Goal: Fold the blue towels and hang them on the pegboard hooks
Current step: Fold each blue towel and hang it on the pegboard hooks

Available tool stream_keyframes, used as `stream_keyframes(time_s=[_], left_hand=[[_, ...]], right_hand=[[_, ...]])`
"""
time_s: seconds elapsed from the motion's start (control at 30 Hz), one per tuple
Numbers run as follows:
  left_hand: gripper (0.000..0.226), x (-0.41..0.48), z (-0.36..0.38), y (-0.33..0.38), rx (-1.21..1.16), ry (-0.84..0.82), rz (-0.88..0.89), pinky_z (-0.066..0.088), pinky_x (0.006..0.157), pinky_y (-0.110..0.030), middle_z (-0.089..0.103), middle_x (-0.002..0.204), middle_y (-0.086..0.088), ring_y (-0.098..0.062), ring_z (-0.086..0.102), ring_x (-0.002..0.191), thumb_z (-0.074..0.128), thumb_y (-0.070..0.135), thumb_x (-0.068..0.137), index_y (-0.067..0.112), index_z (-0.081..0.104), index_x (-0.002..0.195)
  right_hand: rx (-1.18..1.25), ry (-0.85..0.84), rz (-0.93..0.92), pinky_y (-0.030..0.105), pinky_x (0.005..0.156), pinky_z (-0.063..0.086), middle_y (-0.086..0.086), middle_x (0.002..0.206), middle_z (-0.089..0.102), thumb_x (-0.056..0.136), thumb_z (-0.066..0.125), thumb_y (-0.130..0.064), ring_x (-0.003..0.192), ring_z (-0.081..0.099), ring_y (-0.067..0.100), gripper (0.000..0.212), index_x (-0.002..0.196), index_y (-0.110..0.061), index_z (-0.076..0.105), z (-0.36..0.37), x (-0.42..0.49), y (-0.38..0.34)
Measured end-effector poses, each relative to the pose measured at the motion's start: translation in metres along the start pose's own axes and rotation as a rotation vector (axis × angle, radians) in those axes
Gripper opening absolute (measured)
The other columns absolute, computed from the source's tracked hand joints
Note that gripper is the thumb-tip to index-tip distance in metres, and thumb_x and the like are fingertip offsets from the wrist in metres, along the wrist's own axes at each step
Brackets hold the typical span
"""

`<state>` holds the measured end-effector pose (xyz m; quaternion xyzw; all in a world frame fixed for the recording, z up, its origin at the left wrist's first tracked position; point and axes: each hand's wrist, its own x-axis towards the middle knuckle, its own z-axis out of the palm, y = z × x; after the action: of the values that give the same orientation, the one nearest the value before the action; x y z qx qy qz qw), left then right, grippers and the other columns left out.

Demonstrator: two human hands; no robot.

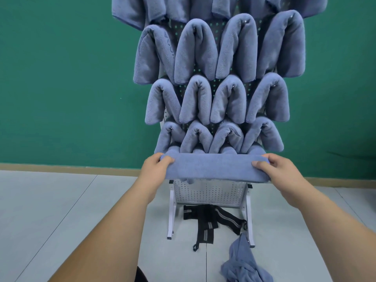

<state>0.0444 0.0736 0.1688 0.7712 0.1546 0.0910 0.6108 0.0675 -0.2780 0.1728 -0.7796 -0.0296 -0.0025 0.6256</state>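
Pegboard (207, 193) standing at the far green wall (61, 78), with rows of hung towels (195, 51) draped over its hooks. A folded towel (213, 165) is held level before the lower rows. The left hand (155, 169) and right hand (278, 169) each clamp one end, fingers curled. A crumpled towel (244, 263) lies on the floor (61, 200), near right.

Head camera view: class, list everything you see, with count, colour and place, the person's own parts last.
Folded towel: one, blue, held level before the pegboard's lower rows.
Hung towels: twelve in three full rows, blue, on pegboard; more cut off above, hidden below.
Pegboard: one, white, on a stand against the wall.
Crumpled towel: one, blue, floor by the stand.
Straps: count unclear, black with grey stripes, floor under stand.
Wall: one, green, behind.
Floor: one, pale grey, tiled.
Left grip: one, bare hand, on folded towel's left end.
Right grip: one, bare hand, on its right end.
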Motion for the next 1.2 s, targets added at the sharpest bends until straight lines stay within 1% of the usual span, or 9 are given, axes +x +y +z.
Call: stream_keyframes(time_s=[0.1, 0.2, 0.27, 0.4, 0.5, 0.63, 0.9, 1.07, 1.2], left_hand=[[0.027, 0.001, 0.0, -0.002, -0.121, -0.043, -0.007, 0.06, 0.094, -0.053, 0.077, 0.106, -0.011, -0.03, 0.073, 0.101, 0.069, 0.038, 0.09, 0.014, 0.073, 0.103], [0.017, 0.004, 0.0, -0.011, -0.071, -0.033, 0.024, 0.066, 0.076, -0.041, 0.079, 0.102, -0.011, -0.028, 0.075, 0.092, 0.07, 0.026, 0.101, 0.01, 0.072, 0.103], [0.015, 0.007, 0.002, -0.021, 0.1, 0.01, 0.067, 0.063, 0.064, -0.035, 0.077, 0.101, -0.012, -0.024, 0.074, 0.079, 0.07, 0.026, 0.101, 0.011, 0.07, 0.098], [0.024, 0.007, 0.008, -0.034, 0.496, 0.069, 0.116, 0.061, 0.071, -0.049, 0.07, 0.083, -0.006, -0.033, 0.072, 0.069, 0.069, 0.037, 0.098, 0.017, 0.062, 0.087], [0.031, -0.003, 0.016, -0.036, 0.566, 0.056, 0.1, 0.058, 0.062, -0.04, 0.067, 0.079, -0.007, -0.028, 0.072, 0.059, 0.066, 0.037, 0.099, 0.015, 0.053, 0.081], [0.03, -0.014, 0.028, -0.037, 0.68, 0.081, 0.091, 0.039, 0.056, -0.034, 0.06, 0.075, -0.002, -0.028, 0.059, 0.072, 0.064, 0.038, 0.096, 0.017, 0.052, 0.079], [0.031, -0.039, 0.061, -0.042, -0.015, -0.147, -0.229, 0.061, 0.083, -0.048, 0.067, 0.09, -0.012, -0.026, 0.062, 0.075, 0.074, -0.003, 0.08, 0.011, 0.057, 0.101], [0.015, -0.049, 0.062, -0.043, -0.206, -0.136, -0.366, 0.059, 0.093, -0.051, 0.069, 0.088, -0.013, -0.026, 0.065, 0.08, 0.075, 0.021, 0.085, 0.014, 0.062, 0.086], [0.019, -0.047, 0.054, -0.059, -0.245, -0.135, -0.448, 0.06, 0.092, -0.04, 0.076, 0.11, -0.014, -0.028, 0.073, 0.093, 0.069, 0.016, 0.099, 0.008, 0.069, 0.116]], right_hand=[[0.182, -0.037, 0.049, 0.039, 0.091, 0.057, 0.008, 0.108, 0.08, 0.096, 0.076, -0.023, 0.1, 0.077, 0.023, 0.021, 0.113, -0.01, 0.073, 0.002, 0.001, 0.0], [0.12, 0.026, 0.102, 0.033, 0.081, 0.058, 0.007, 0.101, 0.082, 0.09, 0.083, -0.022, 0.093, 0.079, 0.022, 0.026, 0.111, -0.009, 0.075, 0.002, 0.005, 0.007], [0.027, 0.075, 0.142, 0.035, 0.08, 0.059, 0.003, 0.093, 0.082, 0.083, 0.09, -0.026, 0.09, 0.079, 0.021, 0.029, 0.105, -0.012, 0.076, 0.003, 0.009, 0.014], [-0.203, 0.163, 0.17, 0.043, 0.086, 0.061, -0.001, 0.086, 0.08, 0.078, 0.093, -0.037, 0.089, 0.076, 0.023, 0.03, 0.095, -0.019, 0.075, 0.015, 0.014, 0.031], [-0.382, 0.182, 0.127, 0.04, 0.076, 0.056, 0.003, 0.084, 0.074, 0.085, 0.087, -0.038, 0.086, 0.07, 0.029, 0.028, 0.091, -0.017, 0.069, 0.026, 0.011, 0.033], [-0.579, 0.15, 0.087, 0.035, 0.072, 0.042, 0.002, 0.091, 0.066, 0.095, 0.075, -0.037, 0.089, 0.061, 0.028, 0.03, 0.106, -0.014, 0.059, 0.044, 0.005, 0.023], [-0.142, -0.019, 0.125, 0.03, 0.072, 0.052, 0.005, 0.095, 0.071, 0.088, 0.079, -0.018, 0.079, 0.066, 0.016, 0.025, 0.103, -0.019, 0.06, 0.114, -0.025, 0.024], [0.066, -0.012, 0.263, 0.041, 0.081, 0.056, 0.005, 0.095, 0.073, 0.084, 0.075, -0.036, 0.086, 0.069, 0.025, 0.027, 0.102, -0.02, 0.063, 0.15, -0.035, 0.034], [0.112, -0.095, 0.383, 0.039, 0.075, 0.047, 0.005, 0.076, 0.06, 0.083, 0.063, -0.037, 0.073, 0.056, 0.023, 0.021, 0.085, -0.016, 0.061, 0.158, -0.034, 0.042]])
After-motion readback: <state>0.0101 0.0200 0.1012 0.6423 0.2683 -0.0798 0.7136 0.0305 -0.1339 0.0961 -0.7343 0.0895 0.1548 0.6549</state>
